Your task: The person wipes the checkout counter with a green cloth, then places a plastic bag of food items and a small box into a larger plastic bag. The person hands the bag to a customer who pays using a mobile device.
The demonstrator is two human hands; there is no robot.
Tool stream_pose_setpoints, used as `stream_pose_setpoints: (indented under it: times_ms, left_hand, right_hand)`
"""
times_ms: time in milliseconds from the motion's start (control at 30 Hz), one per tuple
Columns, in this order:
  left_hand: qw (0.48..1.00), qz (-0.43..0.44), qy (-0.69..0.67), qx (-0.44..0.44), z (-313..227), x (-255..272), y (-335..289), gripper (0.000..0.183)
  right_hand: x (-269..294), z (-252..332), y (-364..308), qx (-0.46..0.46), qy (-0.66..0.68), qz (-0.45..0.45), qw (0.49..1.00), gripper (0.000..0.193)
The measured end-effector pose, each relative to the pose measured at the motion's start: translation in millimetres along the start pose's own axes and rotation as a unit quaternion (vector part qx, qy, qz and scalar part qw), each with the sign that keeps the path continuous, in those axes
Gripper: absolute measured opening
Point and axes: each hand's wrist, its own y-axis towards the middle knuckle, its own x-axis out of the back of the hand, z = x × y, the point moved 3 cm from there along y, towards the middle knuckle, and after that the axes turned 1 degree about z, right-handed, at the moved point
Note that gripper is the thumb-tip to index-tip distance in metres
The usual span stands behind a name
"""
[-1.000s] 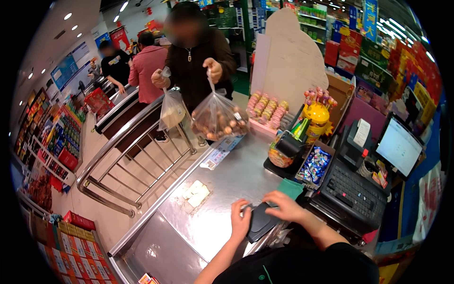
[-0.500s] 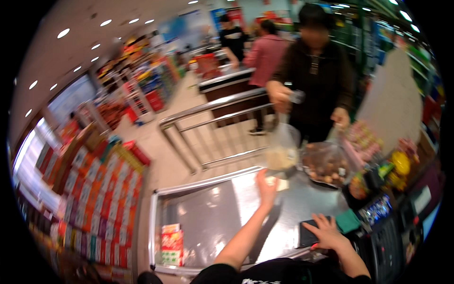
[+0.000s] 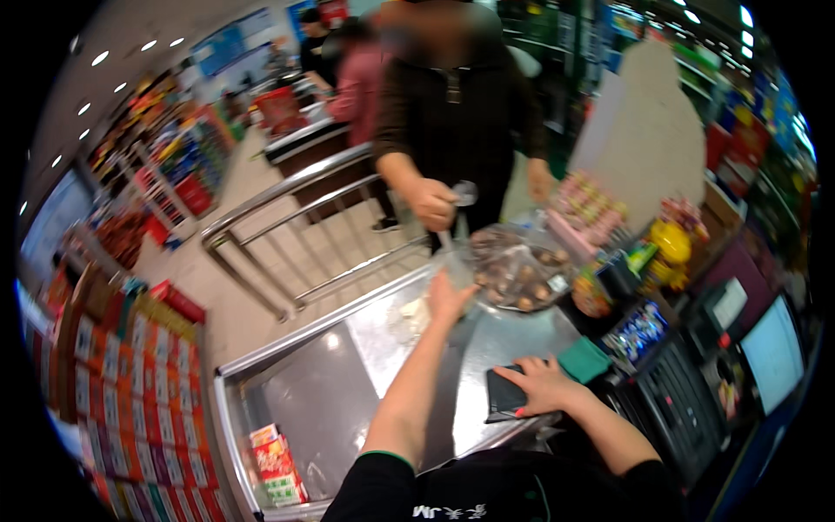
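My left hand (image 3: 446, 303) reaches across the metal counter and closes on a clear plastic bag (image 3: 450, 258) with pale contents. Its fingertips are partly lost in the bag and blur. A person in a dark top grips the same bag's upper end with one hand (image 3: 432, 204). Flat and spread, my right hand (image 3: 546, 385) rests on a black flat object (image 3: 504, 396) at the counter's near right. Beside my left hand lies a larger clear bag of round brown items (image 3: 522, 283), which I cannot identify surely.
A red-and-white packet (image 3: 277, 468) lies in the recessed left end of the counter (image 3: 317, 391). A teal item (image 3: 584, 359), a black keyboard (image 3: 670, 409) and a screen (image 3: 774, 355) stand to the right. Beyond is a metal railing (image 3: 300, 187); stacked orange boxes (image 3: 139, 383) are at left.
The view has swung right, shifting the scene leftward. My left hand has come up against the pale bag. The other person's free hand has left the brown-item bag. My right hand stays on the black object.
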Motion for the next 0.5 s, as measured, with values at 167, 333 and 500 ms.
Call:
stream_pose_setpoints:
  times_ms: [167,333,500]
  left_hand:
    - [0.991,0.002,0.118,0.060,-22.2,-10.5,6.8,0.075]
    - [0.996,-0.042,0.024,0.069,5.7,-24.9,43.4,0.064]
    - [0.972,0.066,-0.193,0.120,47.9,-53.9,71.6,0.034]
  right_hand:
    - [-10.1,-5.4,-5.1,-0.017,0.068,-0.013,0.997,0.095]
    - [-16.9,-3.1,-8.2,-0.025,0.068,-0.039,0.997,0.093]
    - [-24.3,-9.8,-16.8,-0.062,0.115,-0.132,0.983,0.090]
